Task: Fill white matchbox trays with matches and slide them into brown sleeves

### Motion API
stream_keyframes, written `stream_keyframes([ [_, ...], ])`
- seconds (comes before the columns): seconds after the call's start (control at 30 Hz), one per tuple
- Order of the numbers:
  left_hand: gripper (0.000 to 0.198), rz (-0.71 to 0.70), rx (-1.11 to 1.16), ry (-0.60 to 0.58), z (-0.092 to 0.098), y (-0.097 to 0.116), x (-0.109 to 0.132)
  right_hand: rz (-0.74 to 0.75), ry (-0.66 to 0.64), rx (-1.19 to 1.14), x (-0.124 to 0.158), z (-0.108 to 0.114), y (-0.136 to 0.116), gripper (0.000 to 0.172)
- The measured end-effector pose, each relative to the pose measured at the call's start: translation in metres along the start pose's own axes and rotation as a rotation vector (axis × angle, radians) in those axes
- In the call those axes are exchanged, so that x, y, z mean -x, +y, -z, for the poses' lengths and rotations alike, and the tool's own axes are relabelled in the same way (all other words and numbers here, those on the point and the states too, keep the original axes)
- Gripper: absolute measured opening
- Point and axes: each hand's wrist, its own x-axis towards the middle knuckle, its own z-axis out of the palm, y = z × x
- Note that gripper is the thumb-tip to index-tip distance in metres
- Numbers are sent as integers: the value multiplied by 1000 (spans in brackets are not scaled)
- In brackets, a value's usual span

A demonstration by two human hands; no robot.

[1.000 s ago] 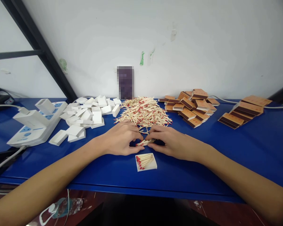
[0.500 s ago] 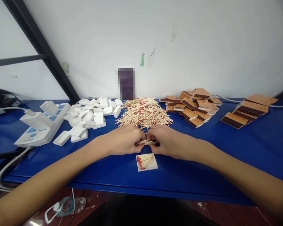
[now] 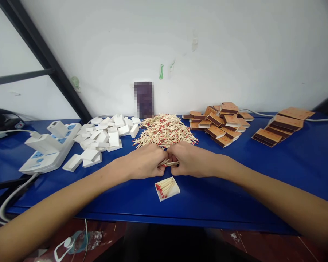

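Between my two hands is a small bundle of matches [image 3: 169, 163], lying crosswise. My left hand [image 3: 149, 161] is closed round its left end, and my right hand [image 3: 192, 159] is closed round its right end; the fingertips are partly hidden. Just in front of them, on the blue table, lies a white matchbox tray [image 3: 176, 189], tilted a little, with several matches in it, red heads to the left. Behind my hands rises a large heap of loose matches [image 3: 168, 131].
To the left lie a pile of white empty trays [image 3: 113, 138] and a power strip [image 3: 50, 156] with plugs and cables. Matchbox sleeves [image 3: 221, 123] are piled to the right, with more joined sleeves [image 3: 282, 125] farther right. A dark pixelated block [image 3: 144, 99] stands by the wall.
My hands have drawn closer together round the matches. The tray in front appears slightly turned, and the whole view has shifted a little.
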Motion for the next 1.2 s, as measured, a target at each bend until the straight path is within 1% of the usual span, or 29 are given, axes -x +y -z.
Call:
stream_keyframes([
  [0.13,8,13,6,5,-1,1,0,-12,26,-8,1,0,1,9],
  [0.23,9,14,-7,-6,-1,2,-1,-15,-3,-3,0,1,0,16],
  [0.4,10,38,-20,-28,7,5,3,9,-7,-23,0,5,-5,18],
  [0.63,13,68,-26,-22,20,25,18,115,-41,-50,10,17,-16,22],
  [0.77,12,96,-1,-46,22,37,27,112,-97,-128,17,21,-20,15],
  [0.87,16,105,36,-72,19,45,30,119,-116,-177,22,17,-18,8],
  [0.97,21,94,70,-63,13,49,31,122,-121,-192,25,13,-14,4],
  [1.1,23,108,114,-62,1,47,32,124,-90,-206,28,10,-11,4],
  [1.2,21,99,158,-18,-4,44,35,139,-53,-240,29,9,-10,1],
])
